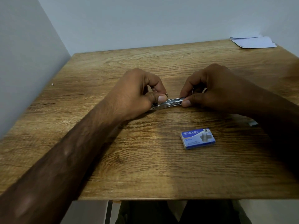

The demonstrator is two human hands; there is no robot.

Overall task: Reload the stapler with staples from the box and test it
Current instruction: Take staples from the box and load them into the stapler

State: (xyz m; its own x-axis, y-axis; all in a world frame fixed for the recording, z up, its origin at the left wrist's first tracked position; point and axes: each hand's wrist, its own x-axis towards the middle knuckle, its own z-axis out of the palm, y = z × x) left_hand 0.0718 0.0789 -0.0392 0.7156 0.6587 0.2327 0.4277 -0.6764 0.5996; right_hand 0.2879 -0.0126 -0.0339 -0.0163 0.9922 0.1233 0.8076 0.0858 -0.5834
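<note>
Counter is carrying everything, the left hand and right hand are pinching, fingers clamped, opposite ends of the open stapler just beyond the staple box, so the strip should probably be seating flat in the channel before closing.

Location: plain office or home study corner. Indicators: wood-grain desk against bare walls, staple box, papers.
</note>
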